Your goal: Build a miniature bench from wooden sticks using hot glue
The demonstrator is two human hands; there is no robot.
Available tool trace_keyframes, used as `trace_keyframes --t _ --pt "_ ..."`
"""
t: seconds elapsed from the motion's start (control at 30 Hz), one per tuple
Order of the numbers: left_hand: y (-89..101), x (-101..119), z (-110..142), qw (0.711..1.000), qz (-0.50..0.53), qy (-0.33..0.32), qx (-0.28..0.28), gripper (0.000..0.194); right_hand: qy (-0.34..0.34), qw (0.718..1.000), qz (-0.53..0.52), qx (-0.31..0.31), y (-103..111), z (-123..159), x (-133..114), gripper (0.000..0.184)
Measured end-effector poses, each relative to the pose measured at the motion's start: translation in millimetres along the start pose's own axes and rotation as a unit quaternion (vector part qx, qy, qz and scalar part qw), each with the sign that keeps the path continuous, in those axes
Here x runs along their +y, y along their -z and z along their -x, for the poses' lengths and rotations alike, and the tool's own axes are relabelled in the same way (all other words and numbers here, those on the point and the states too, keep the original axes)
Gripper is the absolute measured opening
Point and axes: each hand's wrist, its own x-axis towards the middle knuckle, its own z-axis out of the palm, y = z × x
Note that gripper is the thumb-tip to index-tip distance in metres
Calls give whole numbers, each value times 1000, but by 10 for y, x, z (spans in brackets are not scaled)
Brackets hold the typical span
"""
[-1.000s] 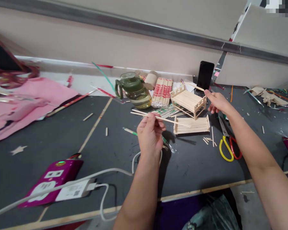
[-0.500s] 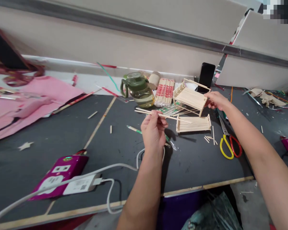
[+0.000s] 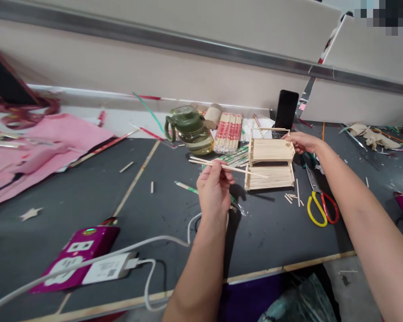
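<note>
Thin wooden sticks (image 3: 245, 171), which look like chopsticks, are pinched in my left hand (image 3: 215, 185) and point to the right. My right hand (image 3: 304, 144) grips the right end of a small stick-built frame (image 3: 272, 150) with a slatted deck and a raised rail. Just below and in front of it lies a second slatted stick piece (image 3: 270, 179) on the table; I cannot tell whether the two touch. Scissors (image 3: 317, 201) with one yellow and one red handle lie below my right wrist. Short stick offcuts (image 3: 290, 197) are scattered beside them.
A green-lidded jug (image 3: 190, 129), a pack of chopsticks in red wrap (image 3: 228, 132) and a standing phone (image 3: 286, 109) are along the back. A purple power strip (image 3: 82, 250) with a white cable (image 3: 147, 241) lies at front left. Pink cloth (image 3: 67, 134) covers the far left.
My right hand has lowered and levelled the stick-built frame, bringing it down behind the second slatted piece. My left hand keeps the sticks in nearly the same place.
</note>
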Motion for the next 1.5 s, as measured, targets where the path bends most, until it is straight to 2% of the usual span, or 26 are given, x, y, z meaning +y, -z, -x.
trace_keyframes --t 0.2,0.4,0.57,0.67,0.73,0.83,0.9,1.0,1.13,1.27,1.4,1.5 --pt "-9 5 15 1000 -21 10 -7 40 34 999 31 16 -52 2 140 34" --pt "-37 -6 49 999 -48 14 -22 41 80 985 66 139 -193 223 240 35" --pt "-64 -27 60 997 -70 12 -6 39 72 987 30 143 -375 422 339 31" --pt "-91 -36 87 996 -88 16 -14 39 79 981 29 175 -441 458 398 26" --pt "-114 -37 115 995 -95 16 -24 40 111 963 68 237 -465 514 417 24" --pt "-144 -29 159 994 -97 13 -39 39 206 912 137 328 -537 724 418 17" --pt "-157 -19 188 994 -97 9 -51 37 237 911 147 304 -644 917 425 18" --pt "-171 -5 236 991 -100 4 -84 31 223 936 130 238 -864 1166 479 17" --pt "-192 14 309 983 -116 18 -141 25 197 958 52 204 -1097 1339 567 15" --pt "-209 46 344 981 -116 16 -156 24 161 974 -25 156 -1176 1458 567 15" --pt "-193 105 318 982 -109 6 -153 26 208 967 17 147 -1211 1546 560 11" --pt "-141 160 251 986 -105 6 -130 30 229 959 49 156 -1224 1564 620 14"
